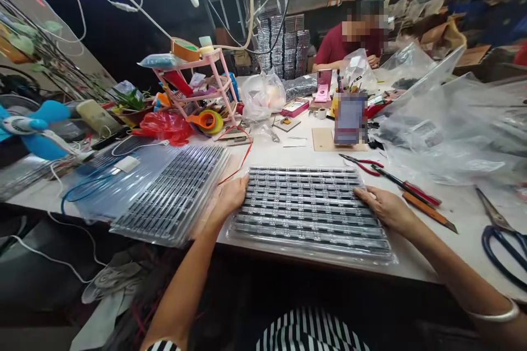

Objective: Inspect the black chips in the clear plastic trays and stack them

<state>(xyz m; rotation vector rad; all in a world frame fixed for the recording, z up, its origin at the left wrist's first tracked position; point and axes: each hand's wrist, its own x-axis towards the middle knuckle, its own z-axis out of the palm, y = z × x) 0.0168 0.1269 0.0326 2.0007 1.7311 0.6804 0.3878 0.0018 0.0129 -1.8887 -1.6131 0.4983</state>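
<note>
In front of me a clear plastic tray (307,237) lies at the table's front edge, with rows of dark, narrow parts in it. My left hand (233,197) grips its left side, fingers closed at the rim. On the opposite side my right hand (385,208) holds the edge, its thumb and fingers pinching the rim. Left of my left hand rests a stack of similar trays (171,192), also filled with dark strips. What the small parts are, I cannot make out.
Pliers (362,164), an orange cutter knife (430,213) and large scissors (500,230) lie to the right. Plastic bags (444,131) heap behind them. A pink shelf (220,85) and a blue fan (35,123) stand left. A person (335,46) sits across the table.
</note>
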